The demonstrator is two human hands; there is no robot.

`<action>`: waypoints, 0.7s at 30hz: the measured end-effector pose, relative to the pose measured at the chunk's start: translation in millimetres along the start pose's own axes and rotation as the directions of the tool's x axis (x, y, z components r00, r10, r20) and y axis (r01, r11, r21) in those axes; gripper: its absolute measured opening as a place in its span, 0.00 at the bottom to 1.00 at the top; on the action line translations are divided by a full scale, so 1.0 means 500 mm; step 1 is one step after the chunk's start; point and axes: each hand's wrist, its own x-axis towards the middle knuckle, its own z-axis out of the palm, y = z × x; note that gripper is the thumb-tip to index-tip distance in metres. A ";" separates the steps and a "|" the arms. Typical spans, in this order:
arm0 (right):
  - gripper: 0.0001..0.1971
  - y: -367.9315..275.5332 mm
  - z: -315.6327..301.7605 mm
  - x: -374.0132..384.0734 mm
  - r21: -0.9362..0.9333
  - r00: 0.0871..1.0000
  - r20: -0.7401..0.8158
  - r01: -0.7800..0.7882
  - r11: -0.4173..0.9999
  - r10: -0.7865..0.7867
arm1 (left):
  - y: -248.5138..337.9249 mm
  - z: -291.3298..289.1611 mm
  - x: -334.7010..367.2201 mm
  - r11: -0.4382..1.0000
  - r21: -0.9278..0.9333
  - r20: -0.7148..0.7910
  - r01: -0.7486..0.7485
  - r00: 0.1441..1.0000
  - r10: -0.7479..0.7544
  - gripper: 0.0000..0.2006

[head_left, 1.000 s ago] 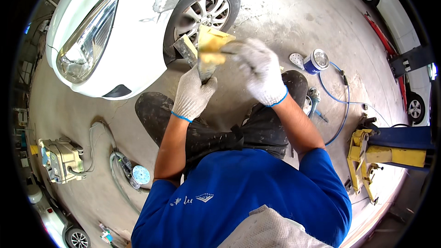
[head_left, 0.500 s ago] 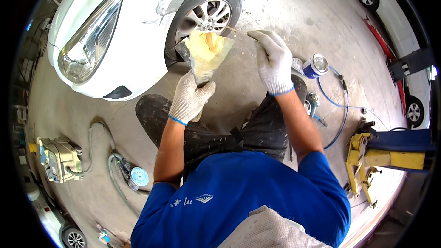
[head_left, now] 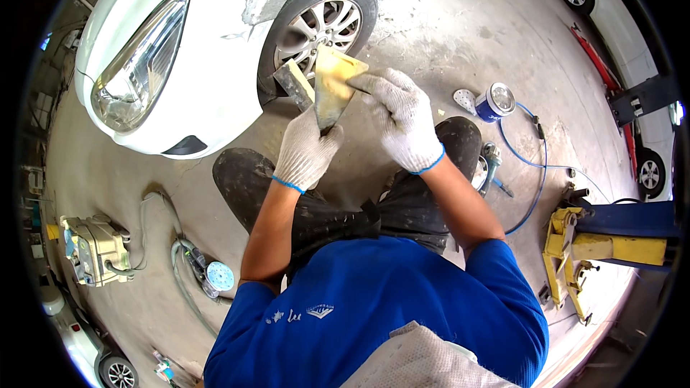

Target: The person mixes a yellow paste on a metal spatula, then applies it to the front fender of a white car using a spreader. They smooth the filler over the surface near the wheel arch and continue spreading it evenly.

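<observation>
Near the wheel, left hand clasps a yellow-smeared spreader; right hand pinches a blurred tool.

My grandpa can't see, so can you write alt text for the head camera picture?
A gloved left hand holds a flat plate smeared with yellow paste, the gloved right hand close beside it. A white car stands ahead-left.
</observation>
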 end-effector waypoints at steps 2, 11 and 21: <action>0.20 0.005 -0.013 0.003 0.029 0.998 0.056 -0.006 1.000 0.004 | -0.002 -0.002 -0.006 0.999 -0.029 0.006 0.018 1.000 -0.018 0.12; 0.21 0.046 -0.019 0.023 0.246 0.994 -0.048 -0.088 0.965 0.103 | 0.032 -0.025 -0.015 0.922 -0.310 0.228 0.233 0.960 -0.166 0.07; 0.24 -0.001 -0.017 0.003 -0.058 0.994 -0.091 0.047 0.997 -0.052 | 0.003 -0.017 -0.002 0.996 -0.066 0.025 0.058 0.998 -0.056 0.12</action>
